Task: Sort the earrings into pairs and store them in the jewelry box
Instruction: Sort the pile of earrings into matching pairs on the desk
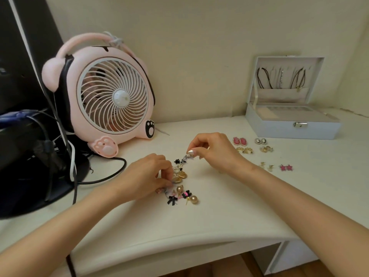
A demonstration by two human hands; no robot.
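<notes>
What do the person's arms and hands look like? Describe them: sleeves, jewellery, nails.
Both forearms are bare, with no sleeves in view. No watch, bracelet or ring shows on the left hand or the right hand. The right thumbnail wears pale, glossy polish.

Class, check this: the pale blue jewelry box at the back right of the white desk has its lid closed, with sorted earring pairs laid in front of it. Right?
Not quite. The head view shows the pale blue jewelry box with its lid open, necklaces hanging inside. The sorted earring pairs do lie in front of it on the white desk.
</notes>
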